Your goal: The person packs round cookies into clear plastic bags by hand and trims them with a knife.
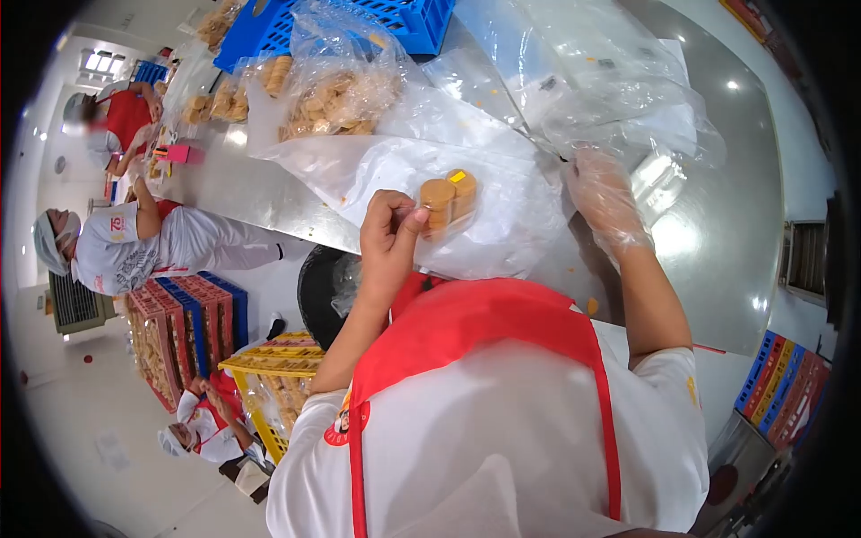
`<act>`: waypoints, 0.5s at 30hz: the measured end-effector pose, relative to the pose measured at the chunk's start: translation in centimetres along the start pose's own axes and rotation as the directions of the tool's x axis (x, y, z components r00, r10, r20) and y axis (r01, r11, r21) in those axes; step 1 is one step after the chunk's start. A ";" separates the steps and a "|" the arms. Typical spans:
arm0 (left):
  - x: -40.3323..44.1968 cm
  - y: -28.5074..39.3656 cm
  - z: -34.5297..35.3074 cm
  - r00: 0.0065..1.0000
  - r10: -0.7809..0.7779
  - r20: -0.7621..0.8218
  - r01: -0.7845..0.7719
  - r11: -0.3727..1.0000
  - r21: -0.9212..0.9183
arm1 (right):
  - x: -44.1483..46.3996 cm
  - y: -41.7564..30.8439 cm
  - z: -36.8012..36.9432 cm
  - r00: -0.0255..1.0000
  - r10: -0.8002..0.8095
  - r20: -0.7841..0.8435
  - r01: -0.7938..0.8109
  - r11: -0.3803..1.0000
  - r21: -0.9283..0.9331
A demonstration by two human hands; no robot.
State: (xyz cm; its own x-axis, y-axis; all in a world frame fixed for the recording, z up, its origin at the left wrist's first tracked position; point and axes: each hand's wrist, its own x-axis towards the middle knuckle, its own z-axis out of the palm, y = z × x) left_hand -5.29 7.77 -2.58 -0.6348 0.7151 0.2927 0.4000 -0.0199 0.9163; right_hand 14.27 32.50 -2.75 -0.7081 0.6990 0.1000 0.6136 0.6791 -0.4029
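Observation:
Two stacks of round tan cookies [437, 199] in clear wrap, one topped with a yellow label, stand over white plastic on the metal table. My left hand [391, 229], bare, pinches the near left edge of this pack between thumb and finger. On the right, my right hand [603, 193] wears a clear plastic glove and rests at the near edge of some clear plastic bags [619, 99]; its fingertips are partly hidden, and what they hold cannot be made out. Beyond the pack lies a clear bag of loose cookies [336, 99].
A blue crate [395, 22] sits at the table's far side, with more cookie packs [215, 103] to its left. A black bin [318, 291] and a yellow crate [273, 363] are by my left arm. Several people in red aprons work at the left.

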 end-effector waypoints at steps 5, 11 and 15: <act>0.1 0.0 0.3 0.992 -0.113 -0.050 0.112 0.993 -0.027 | -0.7 -0.3 0.4 1.000 0.000 0.023 -0.002 0.998 0.059; 0.3 0.6 0.0 0.974 -0.223 -0.048 0.222 0.975 -0.029 | -1.0 1.6 2.7 0.939 -0.308 -0.153 0.282 0.944 -0.172; 0.6 0.1 0.1 0.973 -0.211 -0.091 0.211 0.977 -0.009 | -1.2 1.5 3.6 0.947 -0.318 -0.044 0.304 0.932 -0.197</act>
State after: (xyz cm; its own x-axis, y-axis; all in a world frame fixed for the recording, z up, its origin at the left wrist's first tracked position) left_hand -5.50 8.27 -2.32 -0.7622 0.6368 0.1162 0.2512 0.1255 0.9598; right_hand 14.79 31.86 -6.71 -0.8505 0.4556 0.2629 0.4252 0.8897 -0.1662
